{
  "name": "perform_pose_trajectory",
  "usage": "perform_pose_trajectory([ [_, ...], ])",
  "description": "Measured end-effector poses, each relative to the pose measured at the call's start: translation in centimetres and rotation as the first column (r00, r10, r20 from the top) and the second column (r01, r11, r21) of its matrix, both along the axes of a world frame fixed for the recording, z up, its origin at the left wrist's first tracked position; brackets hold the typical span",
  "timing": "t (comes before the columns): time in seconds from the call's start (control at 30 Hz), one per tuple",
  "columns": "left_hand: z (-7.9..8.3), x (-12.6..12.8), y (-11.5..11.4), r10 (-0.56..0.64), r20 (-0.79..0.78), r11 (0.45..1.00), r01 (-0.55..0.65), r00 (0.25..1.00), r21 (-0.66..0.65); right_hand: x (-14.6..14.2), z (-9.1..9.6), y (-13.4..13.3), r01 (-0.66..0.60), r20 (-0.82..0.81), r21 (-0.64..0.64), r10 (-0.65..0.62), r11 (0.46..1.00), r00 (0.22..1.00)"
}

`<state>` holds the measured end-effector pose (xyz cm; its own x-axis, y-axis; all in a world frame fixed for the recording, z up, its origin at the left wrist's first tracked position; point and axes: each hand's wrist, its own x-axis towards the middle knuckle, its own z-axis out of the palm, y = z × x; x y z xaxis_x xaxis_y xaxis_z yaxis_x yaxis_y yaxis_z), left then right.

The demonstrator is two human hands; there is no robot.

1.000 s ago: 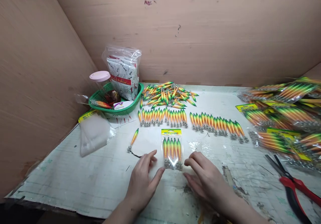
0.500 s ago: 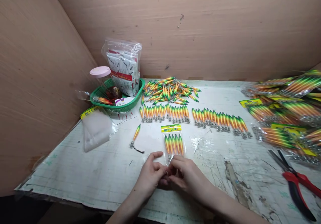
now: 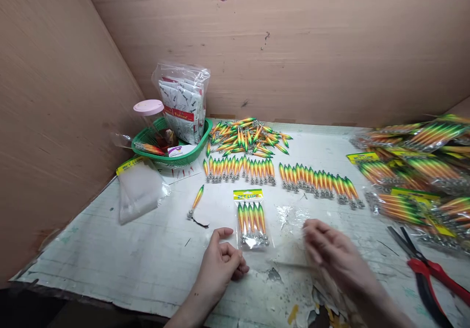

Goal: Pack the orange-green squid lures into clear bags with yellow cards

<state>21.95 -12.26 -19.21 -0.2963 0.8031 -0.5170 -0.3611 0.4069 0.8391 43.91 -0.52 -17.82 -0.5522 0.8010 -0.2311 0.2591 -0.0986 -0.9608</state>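
A clear packet point(image 3: 251, 220) with a yellow and green header lies flat on the table, holding several green-orange fishing lures side by side, their hooks toward me. Just below its left corner is my left hand point(image 3: 222, 267), its index finger stretched out and the others loosely curled; no object shows in it. My right hand point(image 3: 332, 249) is off to the packet's right, over the table and smeared by motion, so its grip is unclear. One loose lure point(image 3: 197, 200) lies left of the packet, a dark thread-like strip by its hooks.
Rows of lures point(image 3: 319, 181) lie behind the packet, with a heap point(image 3: 249, 134) farther back. Filled packets point(image 3: 414, 171) pile up at right, near red-handled pliers point(image 3: 418, 264). At left are a green basket point(image 3: 183, 159) and flat clear bags point(image 3: 141, 191).
My right hand has left my left hand and the packet's lower end, moving right. The left hand stays near the packet, which now shows fully. The view has shifted slightly.
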Motion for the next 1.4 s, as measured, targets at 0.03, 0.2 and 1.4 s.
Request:
perform_pose_trajectory([
  [0.03,-0.1,0.0,-0.2,-0.027,-0.004,1.000,0.027,1.000,0.000,1.8,-0.1,1.2,0.139,0.083,0.068,-0.145,0.988,0.986],
  [0.2,-1.0,-0.9,-2.2,-0.174,-0.425,0.970,0.229,0.888,0.080,6.9,-0.2,4.1,0.016,0.412,0.763,-0.505,0.646,0.759],
  [1.4,-2.2,1.4,-1.4,0.210,-0.938,0.913,0.288,0.275,0.288,-5.3,-3.2,-4.4,-0.096,0.163,0.782,-0.053,0.616,0.985],
])
